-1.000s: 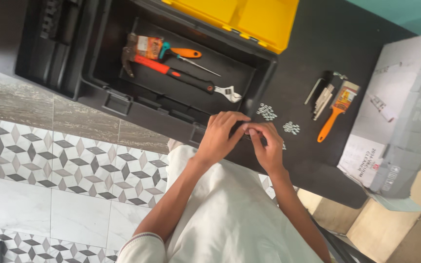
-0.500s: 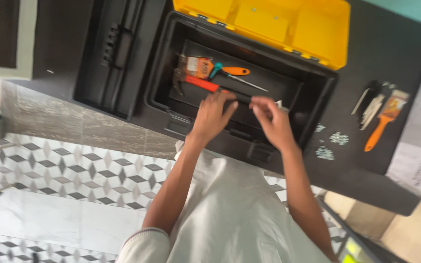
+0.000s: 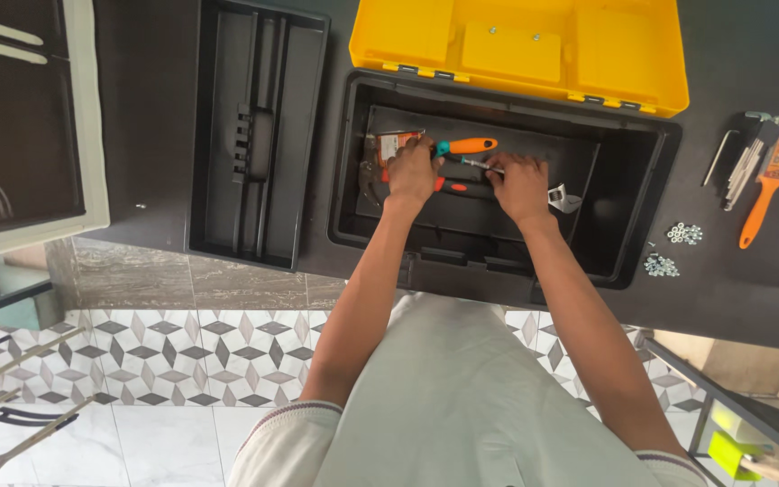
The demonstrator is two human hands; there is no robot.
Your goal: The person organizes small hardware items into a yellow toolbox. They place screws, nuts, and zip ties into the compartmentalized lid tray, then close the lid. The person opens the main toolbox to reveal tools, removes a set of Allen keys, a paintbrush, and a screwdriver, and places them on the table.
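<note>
The screwdriver [image 3: 464,146], with its orange and teal handle and a thin steel shaft, lies inside the open black toolbox [image 3: 628,180] on the dark desk [image 3: 155,117], near the back of the well. Both hands are down in the box with it. The left hand [image 3: 410,171] rests at the teal end of the handle, fingers curled together over the tools beneath, though whether they actually clamp the screwdriver or a tool under it cannot be told. The right hand [image 3: 520,183] sits at the shaft's tip, fingers bent and pinched close there; a firm grip cannot be confirmed either.

By the look of it, the step in hand is arranging or lifting tools within the box. A next move would seem to call for a clear hold on 1 tool, since several lie stacked: a red-handled tool [image 3: 458,187] is just below the screwdriver, a hammer [image 3: 370,171] lies at the left, and a metal spanner head [image 3: 563,198] pokes out beside the right hand.

The yellow lid [image 3: 534,50] stands thrown back. A black tray [image 3: 259,135] sits apart to the left; a paintbrush [image 3: 765,185], hex keys [image 3: 743,162] and 2 small heaps of nuts [image 3: 683,234] lie to the right.
</note>
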